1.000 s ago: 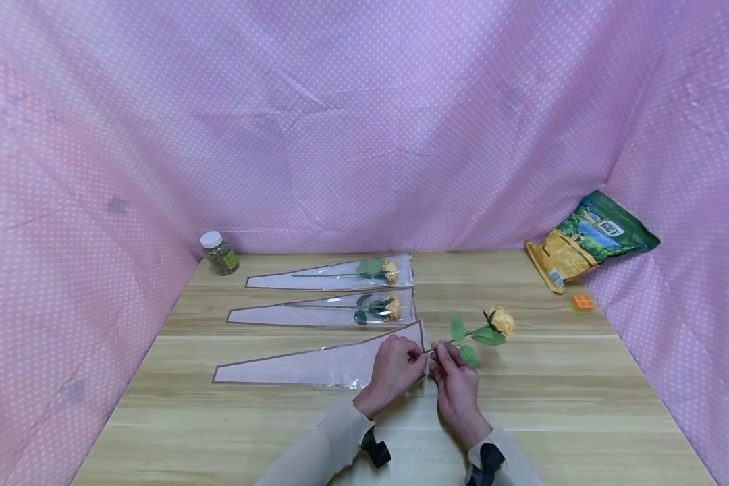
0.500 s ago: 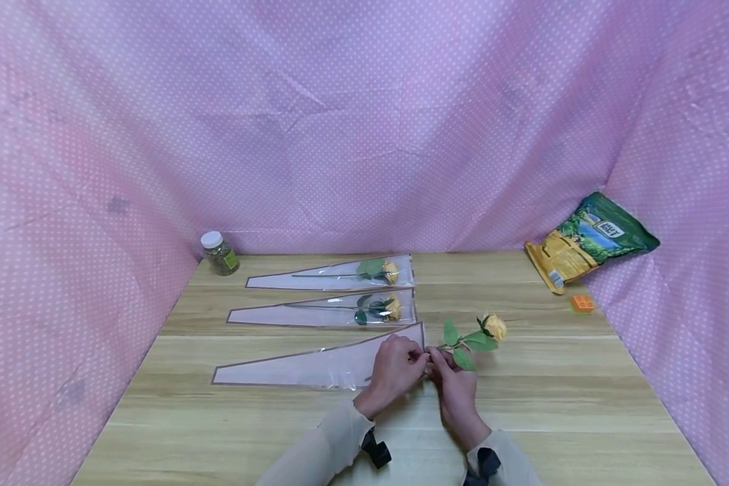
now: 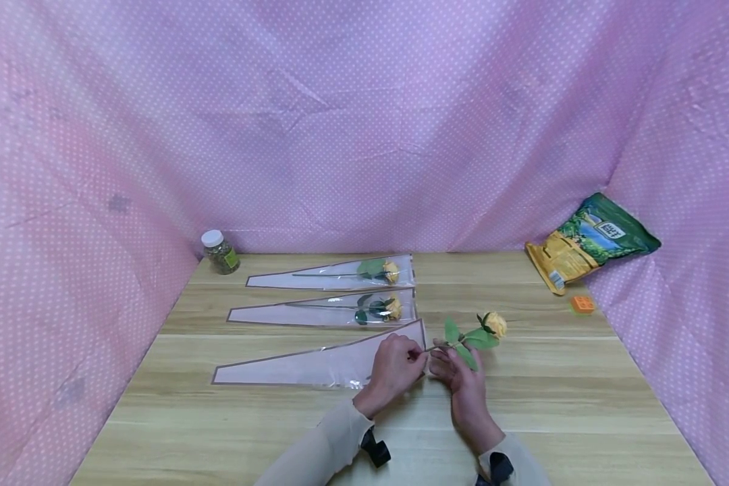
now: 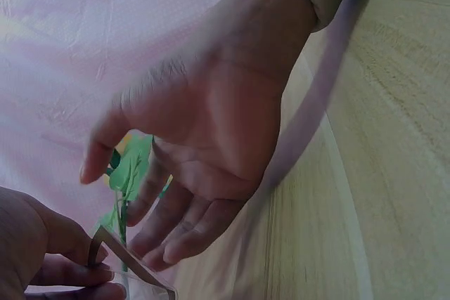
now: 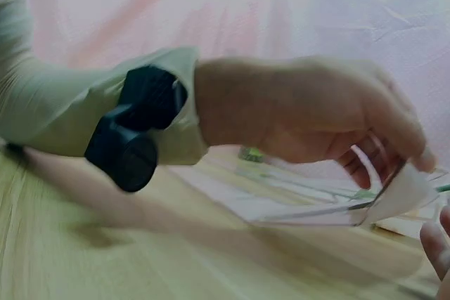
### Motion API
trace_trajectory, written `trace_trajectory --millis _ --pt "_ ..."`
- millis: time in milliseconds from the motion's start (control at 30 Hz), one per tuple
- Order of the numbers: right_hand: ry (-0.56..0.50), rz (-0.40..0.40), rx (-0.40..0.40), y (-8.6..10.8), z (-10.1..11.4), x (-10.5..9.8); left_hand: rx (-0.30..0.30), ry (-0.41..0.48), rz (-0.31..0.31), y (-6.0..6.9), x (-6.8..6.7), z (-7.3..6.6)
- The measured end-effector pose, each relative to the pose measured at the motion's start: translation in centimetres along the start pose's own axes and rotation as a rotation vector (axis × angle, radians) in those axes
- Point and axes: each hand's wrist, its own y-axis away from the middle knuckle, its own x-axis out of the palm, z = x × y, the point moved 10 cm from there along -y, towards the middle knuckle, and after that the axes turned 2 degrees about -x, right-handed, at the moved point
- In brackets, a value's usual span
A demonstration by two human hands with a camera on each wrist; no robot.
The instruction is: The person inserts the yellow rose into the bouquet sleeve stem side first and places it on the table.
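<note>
A yellow rose [image 3: 494, 325] with green leaves lies slantwise at the mouth of the nearest clear flower sleeve [image 3: 304, 368]. Part of its stem shows inside that sleeve in the right wrist view. My left hand [image 3: 396, 368] pinches the dark-bordered edge of the opening between thumb and fingers. Beside the stem, just under the leaves, is my right hand [image 3: 466, 391]. In the left wrist view that right hand [image 4: 204, 117] has its thumb apart from loosely bent fingers, with no grip on the stem. The left fingers partly hide the sleeve's mouth.
Two more sleeves, the middle one [image 3: 261, 315] and the far one [image 3: 267, 281], each hold a yellow rose. A white-capped jar [image 3: 221, 253] stands back left. A green and yellow bag [image 3: 592, 236] and an orange block [image 3: 582, 303] are at the right.
The rose first slid left, its stem going further into the sleeve, and now lies nearly still. My right hand has let go of the stem and moved slightly right. The left hand keeps its place.
</note>
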Motion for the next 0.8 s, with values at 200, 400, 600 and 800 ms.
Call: trace_trajectory --millis 200,400,600,800 --pt "-0.149 -0.003 0.087 -0.4 0.3 -0.9 -0.025 0.018 0.019 0.1 0.2 0.2" --pt "-0.251 -0.022 0.125 -0.9 0.7 -1.6 -0.005 0.006 -0.001 0.3 0.1 -0.1" --pt "-0.258 -0.088 0.154 -1.5 0.7 -2.4 -0.017 -0.006 -0.010 0.3 0.0 -0.3" --pt "-0.197 -0.118 0.169 -1.8 1.0 -2.5 0.002 -0.037 -0.018 0.3 -0.2 -0.7"
